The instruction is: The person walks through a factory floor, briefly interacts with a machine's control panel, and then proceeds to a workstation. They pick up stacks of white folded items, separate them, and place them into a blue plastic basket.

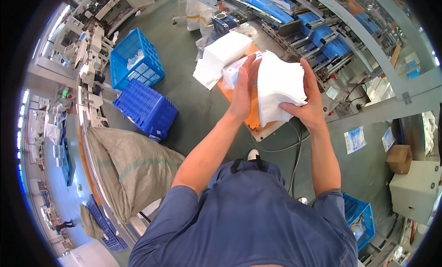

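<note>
A thick stack of soft white sheets (280, 87) is held up in front of me, its right edges fanned unevenly. My right hand (311, 105) grips it from the right, thumb pressed on the near face and fingers along the right side. My left hand (243, 89) is at the stack's left side with fingers stretched out; whether its fingertips touch the sheets is hard to tell. Beyond it lie more white sheets (225, 49) and a clear plastic bag with blue print (231, 76), on an orange-topped stand (254, 112) partly hidden by my hands.
A conveyor machine (322, 36) with blue belts runs along the far right behind a grey frame. Blue crates (146, 108) stand on the floor at left, near a large woven sack (133, 170). Cables (297, 161) trail by my feet. A cardboard box (399, 158) is at right.
</note>
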Available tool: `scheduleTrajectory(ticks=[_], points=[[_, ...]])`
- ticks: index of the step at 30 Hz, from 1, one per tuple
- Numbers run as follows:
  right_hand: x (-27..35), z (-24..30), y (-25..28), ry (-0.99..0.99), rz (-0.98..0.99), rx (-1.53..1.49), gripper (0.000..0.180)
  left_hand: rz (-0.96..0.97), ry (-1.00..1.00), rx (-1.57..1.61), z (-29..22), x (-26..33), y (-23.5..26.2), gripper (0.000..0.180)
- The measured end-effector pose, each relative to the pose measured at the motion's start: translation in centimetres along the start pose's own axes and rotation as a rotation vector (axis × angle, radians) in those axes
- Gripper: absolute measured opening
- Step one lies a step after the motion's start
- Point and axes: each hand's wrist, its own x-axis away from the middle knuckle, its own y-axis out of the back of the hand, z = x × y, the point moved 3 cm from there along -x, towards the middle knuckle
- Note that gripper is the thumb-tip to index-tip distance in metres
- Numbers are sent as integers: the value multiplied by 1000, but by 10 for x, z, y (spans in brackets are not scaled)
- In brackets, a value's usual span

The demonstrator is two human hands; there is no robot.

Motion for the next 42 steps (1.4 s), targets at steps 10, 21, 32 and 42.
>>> scheduleTrajectory(ticks=[10, 21, 32, 42], points=[[11, -73, 16, -60, -61, -7, 103, -98, -97, -34, 32, 13, -5, 70], [39, -92, -8, -141, -481, -392, 51, -77, -237, -409, 37, 42, 18, 41], [23, -97, 15, -119, -292, -215, 69, -26, -69, -215, 35, 62, -14, 95], [8, -84, -10, -112, -204, -396, 84, 4, -90, -283, 39, 62, -35, 110]])
